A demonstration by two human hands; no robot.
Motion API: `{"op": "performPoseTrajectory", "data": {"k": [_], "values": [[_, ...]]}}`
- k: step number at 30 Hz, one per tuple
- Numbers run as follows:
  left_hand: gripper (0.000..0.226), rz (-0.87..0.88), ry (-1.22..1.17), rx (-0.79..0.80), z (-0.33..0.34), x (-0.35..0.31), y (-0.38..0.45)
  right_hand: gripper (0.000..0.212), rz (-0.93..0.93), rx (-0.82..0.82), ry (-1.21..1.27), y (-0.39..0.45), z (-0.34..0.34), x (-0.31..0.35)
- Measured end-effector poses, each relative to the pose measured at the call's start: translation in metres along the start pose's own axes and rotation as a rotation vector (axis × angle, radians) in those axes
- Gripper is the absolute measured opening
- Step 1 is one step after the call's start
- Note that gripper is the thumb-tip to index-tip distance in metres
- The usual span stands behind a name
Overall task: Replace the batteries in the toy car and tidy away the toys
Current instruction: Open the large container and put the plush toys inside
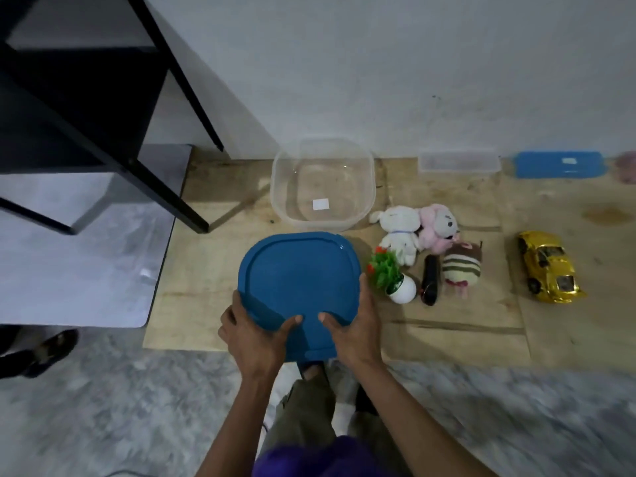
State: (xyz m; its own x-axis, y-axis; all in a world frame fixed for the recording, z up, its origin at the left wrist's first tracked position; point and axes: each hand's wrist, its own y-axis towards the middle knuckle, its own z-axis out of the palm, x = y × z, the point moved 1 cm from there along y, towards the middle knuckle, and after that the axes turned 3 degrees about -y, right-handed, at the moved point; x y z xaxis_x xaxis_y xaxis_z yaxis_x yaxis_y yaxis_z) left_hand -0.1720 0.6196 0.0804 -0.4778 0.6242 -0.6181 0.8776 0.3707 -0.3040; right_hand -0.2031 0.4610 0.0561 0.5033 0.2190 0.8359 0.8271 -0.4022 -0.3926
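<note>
Both my hands hold a large blue lid (299, 280) by its near edge, above the wooden board; my left hand (254, 335) grips its left side, my right hand (354, 332) its right. Just beyond the lid stands an open clear plastic tub (285, 187) with a white sticker inside. To the right lie a white plush (399, 232), a pink plush (438, 227), a striped plush (461, 268), a small potted fake plant (392, 277) and a black cylindrical object (431, 280). A gold toy car (549, 266) sits further right.
A black metal frame (151, 132) stands at the left over a white sheet (86, 235). A small clear box (459, 161) and a blue lid (557, 165) lie by the wall. Another person's shoe (51, 349) is at the far left.
</note>
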Motion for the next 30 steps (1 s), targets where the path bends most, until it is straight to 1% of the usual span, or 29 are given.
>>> {"op": "performPoseTrajectory", "data": {"k": [6, 8, 10, 15, 19, 22, 28, 30], "values": [[0.125, -0.032, 0.142, 0.103, 0.013, 0.016, 0.023, 0.115, 0.148, 0.002, -0.055, 0.013, 0.021, -0.026], [0.124, -0.032, 0.192, 0.127, 0.019, 0.018, 0.036, 0.117, 0.164, -0.018, -0.092, 0.026, 0.031, -0.038], [0.122, -0.034, 0.232, 0.143, 0.024, 0.020, 0.047, 0.118, 0.169, -0.029, -0.166, 0.031, 0.035, -0.032], [0.120, -0.035, 0.285, 0.176, 0.033, 0.026, 0.058, 0.109, 0.177, -0.087, -0.402, 0.040, 0.042, -0.024], [0.119, -0.027, 0.304, 0.189, 0.035, 0.031, 0.060, 0.103, 0.191, -0.125, -0.471, 0.039, 0.045, -0.025], [0.118, -0.011, 0.333, 0.194, 0.035, 0.034, 0.060, 0.102, 0.183, -0.121, -0.530, 0.036, 0.045, -0.021], [0.121, 0.005, 0.355, 0.217, 0.033, 0.033, 0.060, 0.102, 0.165, -0.094, -0.514, 0.030, 0.042, -0.017], [0.119, 0.037, 0.344, 0.200, 0.032, 0.029, 0.057, 0.100, 0.167, -0.090, -0.476, 0.027, 0.040, -0.012]]}}
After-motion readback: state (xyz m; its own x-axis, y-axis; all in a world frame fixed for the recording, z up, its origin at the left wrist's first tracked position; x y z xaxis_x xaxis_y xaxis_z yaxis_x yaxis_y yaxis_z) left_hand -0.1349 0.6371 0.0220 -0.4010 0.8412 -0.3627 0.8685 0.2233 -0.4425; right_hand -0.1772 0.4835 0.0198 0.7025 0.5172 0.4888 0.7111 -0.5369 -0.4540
